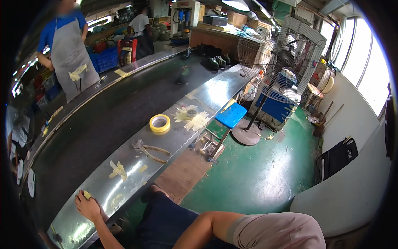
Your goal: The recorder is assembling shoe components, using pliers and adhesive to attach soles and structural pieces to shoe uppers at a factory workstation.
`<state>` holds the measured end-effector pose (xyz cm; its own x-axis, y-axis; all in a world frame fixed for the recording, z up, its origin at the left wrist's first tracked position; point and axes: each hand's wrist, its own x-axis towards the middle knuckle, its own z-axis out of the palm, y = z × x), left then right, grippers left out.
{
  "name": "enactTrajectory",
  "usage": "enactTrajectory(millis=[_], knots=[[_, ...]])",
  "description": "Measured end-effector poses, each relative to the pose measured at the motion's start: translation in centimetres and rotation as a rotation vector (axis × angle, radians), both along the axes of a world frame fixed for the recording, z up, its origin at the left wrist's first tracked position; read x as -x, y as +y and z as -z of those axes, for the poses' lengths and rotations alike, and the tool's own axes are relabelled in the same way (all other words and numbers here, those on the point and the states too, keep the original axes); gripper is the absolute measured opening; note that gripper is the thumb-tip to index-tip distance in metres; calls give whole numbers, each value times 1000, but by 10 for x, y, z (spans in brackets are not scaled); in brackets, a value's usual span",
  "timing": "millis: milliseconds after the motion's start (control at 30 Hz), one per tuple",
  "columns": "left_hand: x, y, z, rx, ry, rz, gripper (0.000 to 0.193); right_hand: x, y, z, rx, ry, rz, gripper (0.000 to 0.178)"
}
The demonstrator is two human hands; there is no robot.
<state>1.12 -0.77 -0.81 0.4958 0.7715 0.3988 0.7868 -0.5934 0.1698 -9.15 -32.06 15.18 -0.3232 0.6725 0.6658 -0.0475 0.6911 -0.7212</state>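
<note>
My left hand (88,208) rests at the lower left on the metal border (137,176) of a long dark conveyor (112,112). Its fingers close around a small yellow piece (87,194), whose kind I cannot make out. My right forearm (197,232) runs off the lower edge, so the right hand is out of sight. Farther along the border lie metal pincers (151,150) with spread handles. Beyond them sits a roll of yellow tape (160,124). Torn strips of pale tape (118,170) stick to the metal, with a larger cluster (192,118) past the roll.
Dark shoes (215,62) stand at the belt's far end, and a single one (183,75) nearer. A blue stool (231,115) and a large standing fan (285,58) are to the right. Across the belt stands a person in a grey apron (71,45); another is farther back.
</note>
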Motion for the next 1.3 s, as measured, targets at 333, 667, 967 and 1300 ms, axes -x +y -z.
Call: enactTrajectory(millis=[333, 667, 967, 1300], knots=[[-3, -1, -5, 52, 39, -18, 61, -13, 2, 4, -126, 9, 0, 36], [-3, -3, -2, -71, -243, 156, 45, 37, 24, 6, -268, 179, -254, 38], [6, -16, -20, 81, -109, -22, 62, 36, -10, -39, -41, 125, -105, 31], [4, 2, -1, -53, -321, 154, 49, 68, -3, -11, -142, 185, -10, 32]])
